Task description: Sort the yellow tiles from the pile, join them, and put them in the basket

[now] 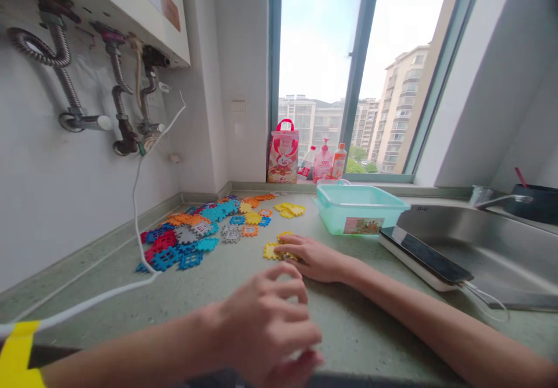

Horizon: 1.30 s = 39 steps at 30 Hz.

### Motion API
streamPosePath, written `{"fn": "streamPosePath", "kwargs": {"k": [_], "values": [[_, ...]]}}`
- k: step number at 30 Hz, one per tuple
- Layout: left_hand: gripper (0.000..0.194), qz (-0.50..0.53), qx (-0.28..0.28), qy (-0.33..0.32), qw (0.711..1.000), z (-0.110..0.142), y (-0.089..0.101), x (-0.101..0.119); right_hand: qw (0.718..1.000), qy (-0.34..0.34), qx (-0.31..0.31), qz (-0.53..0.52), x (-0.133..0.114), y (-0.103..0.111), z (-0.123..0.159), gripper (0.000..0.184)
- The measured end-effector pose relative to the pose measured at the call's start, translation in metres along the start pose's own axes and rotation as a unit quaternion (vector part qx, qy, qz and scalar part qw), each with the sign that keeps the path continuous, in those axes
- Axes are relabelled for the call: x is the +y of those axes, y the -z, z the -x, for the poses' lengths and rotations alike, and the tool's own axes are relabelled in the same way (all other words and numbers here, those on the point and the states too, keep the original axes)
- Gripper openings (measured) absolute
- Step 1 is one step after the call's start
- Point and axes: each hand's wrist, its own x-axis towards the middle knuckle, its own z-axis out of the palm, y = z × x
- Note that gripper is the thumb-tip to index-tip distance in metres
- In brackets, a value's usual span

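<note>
My right hand (314, 256) lies on the green countertop (204, 295) with its fingers over some yellow plastic building tiles (272, 251) and pressing on them. My left hand (270, 324) hovers close to the camera near the counter's front edge, fingers curled together; what they hold, if anything, is hidden. A spread of blue, orange, red, grey and yellow interlocking tiles (196, 231) covers the counter to the left, reaching back toward the window.
A mint-green plastic tub (360, 209) stands behind my right hand. A phone on a white block (422, 257) rests beside the steel sink (488, 248). A white cable (139, 225) hangs from the wall. A red bag (283, 154) and bottles (325, 162) stand on the sill.
</note>
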Motion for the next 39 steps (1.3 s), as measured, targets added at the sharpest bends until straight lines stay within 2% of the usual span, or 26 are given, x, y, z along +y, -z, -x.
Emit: {"fn": "streamPosePath", "kwargs": {"k": [2, 5, 8, 10, 12, 19, 24, 27, 31, 34, 36, 39], "values": [[0.021, -0.001, -0.083, 0.175, 0.981, 0.014, -0.025, -0.057, 1.000, 0.017, 0.010, -0.003, -0.002, 0.001, -0.002, 0.031], [0.035, -0.011, -0.169, 0.386, 0.907, 0.048, -0.066, -0.129, 1.000, 0.010, -0.008, 0.010, -0.008, 0.007, -0.002, 0.033], [0.062, -0.029, -0.235, 0.535, 0.811, 0.085, -0.092, -0.167, 0.999, -0.006, -0.029, 0.021, -0.012, 0.013, 0.000, 0.036], [0.075, -0.020, -0.270, 0.574, 0.773, 0.102, -0.099, -0.175, 0.999, -0.008, -0.034, 0.023, -0.011, 0.014, 0.001, 0.037], [0.075, -0.006, -0.285, 0.571, 0.770, 0.109, -0.099, -0.174, 0.999, -0.010, -0.036, 0.024, -0.009, 0.014, 0.002, 0.038], [0.060, -0.027, -0.245, 0.493, 0.834, 0.101, -0.088, -0.158, 0.999, -0.014, -0.032, 0.015, 0.000, 0.015, 0.003, 0.037], [0.072, 0.020, -0.256, 0.493, 0.831, 0.105, -0.090, -0.159, 0.999, -0.033, -0.018, 0.012, 0.014, 0.018, 0.006, 0.036], [0.069, 0.071, -0.271, 0.486, 0.828, 0.107, -0.093, -0.162, 0.999, -0.051, -0.012, 0.014, 0.019, 0.018, 0.008, 0.037], [0.058, 0.082, -0.254, 0.462, 0.846, 0.107, -0.092, -0.163, 0.998, -0.057, -0.016, 0.004, 0.003, 0.011, 0.005, 0.039], [0.056, 0.061, -0.227, 0.445, 0.864, 0.104, -0.090, -0.162, 0.999, -0.019, -0.038, -0.027, -0.021, 0.003, -0.003, 0.045], [0.052, 0.046, -0.195, 0.417, 0.886, 0.100, -0.088, -0.160, 0.998, 0.002, -0.048, -0.040, -0.032, -0.002, -0.007, 0.048], [0.046, 0.060, -0.193, 0.356, 0.912, 0.092, -0.089, -0.155, 0.999, 0.001, -0.007, -0.043, -0.030, -0.005, -0.009, 0.048]]}}
